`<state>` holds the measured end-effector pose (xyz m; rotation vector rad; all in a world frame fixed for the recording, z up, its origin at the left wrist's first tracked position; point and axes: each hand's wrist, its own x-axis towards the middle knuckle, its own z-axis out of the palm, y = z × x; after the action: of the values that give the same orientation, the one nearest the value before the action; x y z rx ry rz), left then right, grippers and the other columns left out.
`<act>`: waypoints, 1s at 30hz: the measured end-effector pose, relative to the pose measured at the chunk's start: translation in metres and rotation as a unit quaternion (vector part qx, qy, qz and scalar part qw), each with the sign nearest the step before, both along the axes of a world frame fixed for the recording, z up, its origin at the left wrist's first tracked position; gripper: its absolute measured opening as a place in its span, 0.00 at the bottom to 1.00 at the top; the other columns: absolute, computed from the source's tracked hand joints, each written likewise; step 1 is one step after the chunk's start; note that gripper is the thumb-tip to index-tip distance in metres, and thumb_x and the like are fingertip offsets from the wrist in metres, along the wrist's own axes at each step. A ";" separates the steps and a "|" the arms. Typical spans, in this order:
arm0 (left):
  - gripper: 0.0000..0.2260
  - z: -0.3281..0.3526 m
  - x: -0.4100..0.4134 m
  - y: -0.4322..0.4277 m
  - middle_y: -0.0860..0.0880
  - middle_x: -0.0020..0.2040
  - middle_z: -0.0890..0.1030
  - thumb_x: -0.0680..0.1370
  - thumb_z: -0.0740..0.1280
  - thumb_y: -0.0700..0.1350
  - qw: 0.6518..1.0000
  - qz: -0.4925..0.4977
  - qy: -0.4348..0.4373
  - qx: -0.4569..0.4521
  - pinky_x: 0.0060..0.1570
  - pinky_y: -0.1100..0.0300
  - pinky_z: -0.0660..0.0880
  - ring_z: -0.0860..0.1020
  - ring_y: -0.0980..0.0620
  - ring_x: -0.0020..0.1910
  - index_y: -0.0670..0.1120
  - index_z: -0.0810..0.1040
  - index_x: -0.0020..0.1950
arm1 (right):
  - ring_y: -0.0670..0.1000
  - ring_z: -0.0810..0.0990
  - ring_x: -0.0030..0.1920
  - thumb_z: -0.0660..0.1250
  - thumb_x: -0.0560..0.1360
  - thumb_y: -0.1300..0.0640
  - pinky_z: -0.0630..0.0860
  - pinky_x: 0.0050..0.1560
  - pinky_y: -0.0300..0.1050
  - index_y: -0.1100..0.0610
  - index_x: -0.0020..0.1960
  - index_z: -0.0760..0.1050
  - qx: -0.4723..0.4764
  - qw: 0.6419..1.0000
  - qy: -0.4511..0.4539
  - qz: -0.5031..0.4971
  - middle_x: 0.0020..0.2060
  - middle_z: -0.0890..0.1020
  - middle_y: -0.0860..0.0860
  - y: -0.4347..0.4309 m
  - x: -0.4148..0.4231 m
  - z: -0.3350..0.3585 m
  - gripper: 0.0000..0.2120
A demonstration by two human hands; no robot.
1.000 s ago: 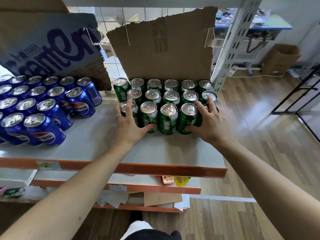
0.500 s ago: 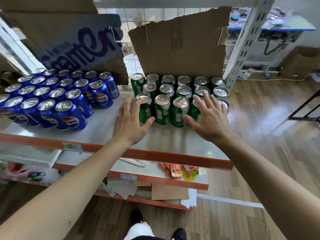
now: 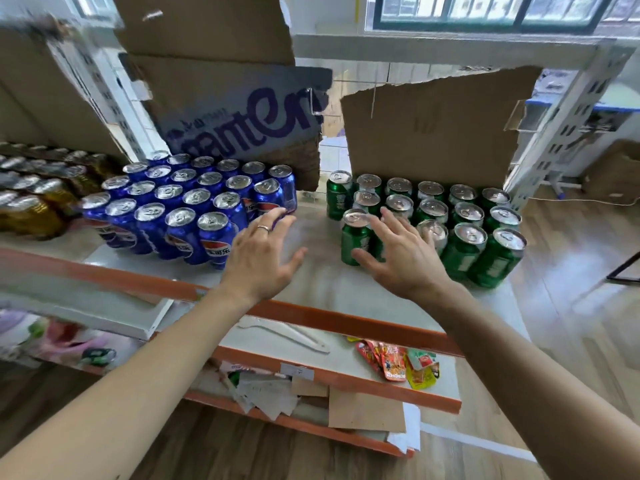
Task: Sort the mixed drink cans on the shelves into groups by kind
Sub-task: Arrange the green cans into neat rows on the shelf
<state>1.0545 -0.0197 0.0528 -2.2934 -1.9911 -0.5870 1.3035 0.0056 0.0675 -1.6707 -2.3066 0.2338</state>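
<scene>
Three blocks of cans stand upright on the shelf [image 3: 322, 285]: gold cans [image 3: 33, 206] at the far left, blurred, blue cans [image 3: 180, 211] in the middle and green cans [image 3: 464, 220] on the right, each block packed close. A bare strip of shelf separates blue from green. I see my left hand [image 3: 258, 254] over that strip, palm down, its fingers [image 3: 273, 225] straight, spread and holding nothing. The fingertips reach the right edge of the blue block, though I cannot tell whether they touch it. My right hand [image 3: 398, 259] is at the near left corner of the green block, its fingers [image 3: 393, 221] also apart and empty, hiding part of a few cans. Torn cardboard sheets [image 3: 433, 133] stand behind the blue and green blocks. Snack packets [image 3: 394, 363] and loose paper [image 3: 263, 393] lie on the lower shelves.
</scene>
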 end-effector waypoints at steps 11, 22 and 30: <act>0.28 -0.011 -0.167 -0.031 0.48 0.76 0.66 0.76 0.61 0.59 1.000 -0.011 0.011 -0.008 0.71 0.44 0.64 0.64 0.47 0.74 0.48 0.69 0.73 | 0.52 0.56 0.78 0.59 0.78 0.38 0.51 0.76 0.61 0.45 0.78 0.56 -0.047 0.999 0.008 0.010 0.79 0.54 0.47 -0.029 -0.165 -0.016 0.32; 0.27 -0.009 -0.262 -0.008 0.48 0.75 0.68 0.76 0.57 0.60 0.999 -0.037 -0.013 -0.004 0.73 0.45 0.61 0.64 0.47 0.74 0.48 0.69 0.72 | 0.56 0.65 0.74 0.61 0.80 0.45 0.61 0.73 0.54 0.51 0.78 0.58 -0.081 0.995 0.027 -0.054 0.78 0.60 0.49 -0.008 -0.248 -0.019 0.29; 0.24 -0.001 -0.267 0.061 0.49 0.76 0.65 0.79 0.58 0.59 0.998 -0.061 0.000 -0.014 0.73 0.40 0.59 0.62 0.47 0.75 0.49 0.68 0.73 | 0.55 0.64 0.74 0.71 0.74 0.48 0.65 0.71 0.52 0.54 0.79 0.55 -0.084 0.991 0.038 -0.101 0.78 0.60 0.51 0.063 -0.243 -0.012 0.39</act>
<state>0.7877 0.0416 0.0514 -2.4445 -1.8812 -0.5697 1.0605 0.0684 0.0556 -1.9258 -2.0947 0.4514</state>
